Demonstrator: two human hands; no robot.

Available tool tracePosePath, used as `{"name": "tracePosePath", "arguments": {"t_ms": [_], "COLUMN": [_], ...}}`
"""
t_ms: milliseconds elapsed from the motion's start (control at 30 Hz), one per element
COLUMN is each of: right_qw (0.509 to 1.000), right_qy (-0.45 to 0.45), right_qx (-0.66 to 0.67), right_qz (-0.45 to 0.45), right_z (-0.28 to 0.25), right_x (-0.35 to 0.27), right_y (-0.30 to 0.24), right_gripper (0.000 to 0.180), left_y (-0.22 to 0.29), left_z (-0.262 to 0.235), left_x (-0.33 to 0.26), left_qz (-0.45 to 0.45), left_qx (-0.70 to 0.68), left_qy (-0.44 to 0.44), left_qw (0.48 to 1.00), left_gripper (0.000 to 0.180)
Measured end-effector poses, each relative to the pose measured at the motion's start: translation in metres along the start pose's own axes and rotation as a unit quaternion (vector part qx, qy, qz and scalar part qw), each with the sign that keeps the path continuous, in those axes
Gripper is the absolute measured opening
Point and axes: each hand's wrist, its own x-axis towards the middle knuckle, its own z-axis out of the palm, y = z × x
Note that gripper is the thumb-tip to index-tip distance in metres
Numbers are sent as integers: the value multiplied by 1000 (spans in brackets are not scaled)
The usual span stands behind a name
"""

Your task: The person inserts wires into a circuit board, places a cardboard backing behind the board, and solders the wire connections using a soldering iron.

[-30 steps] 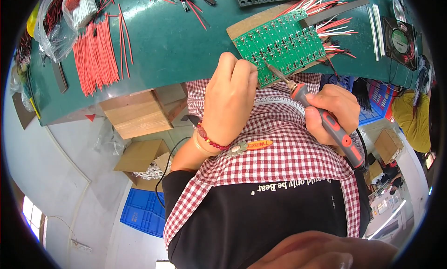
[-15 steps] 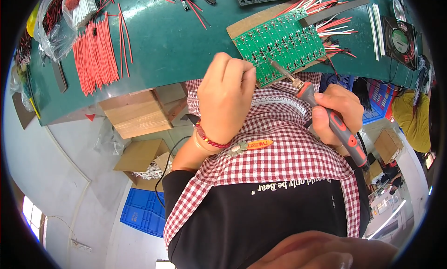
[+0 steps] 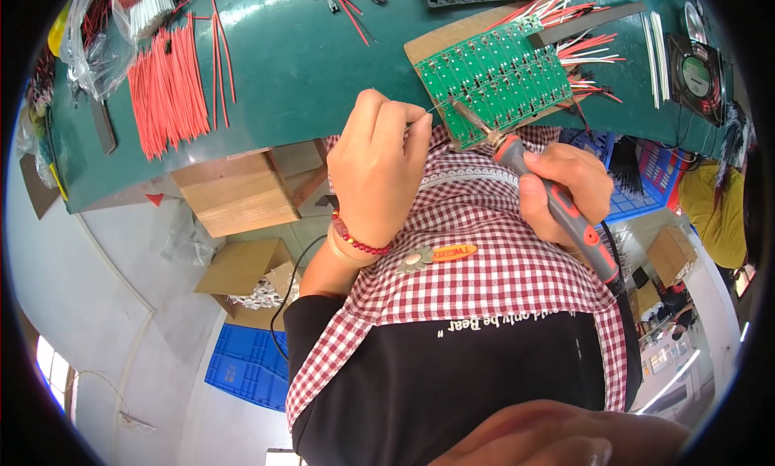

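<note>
Green board point(image 3: 502, 77) lies at the counter point(image 3: 307, 71) edge; I see my right hand point(image 3: 565, 193), clamped on the iron point(image 3: 539, 183), has brought its tip onto the board's near edge, while my left hand point(image 3: 378, 169), fingers pinched on solder wire point(image 3: 432, 108), has moved in to feed the joint

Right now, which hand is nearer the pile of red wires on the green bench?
Left. The left hand sits beside the red wires; the right hand, gripping the soldering iron, is farther away.
</note>
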Motion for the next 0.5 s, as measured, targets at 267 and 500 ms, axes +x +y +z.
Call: {"name": "tracePosePath", "arguments": {"t_ms": [267,500], "right_qw": [997,997], "right_qy": [-45,-17], "right_qx": [-55,-57], "right_qz": [-41,-54], "right_z": [5,-2], "right_x": [-1,0], "right_y": [-11,-9], "right_gripper": [19,26], "left_y": [-1,-3], "left_z": [7,2], "left_x": [3,-1], "left_qz": [25,25], "left_qx": [-26,-30], "left_qy": [-3,8], "left_qw": [999,999], "left_gripper": [14,13]}}
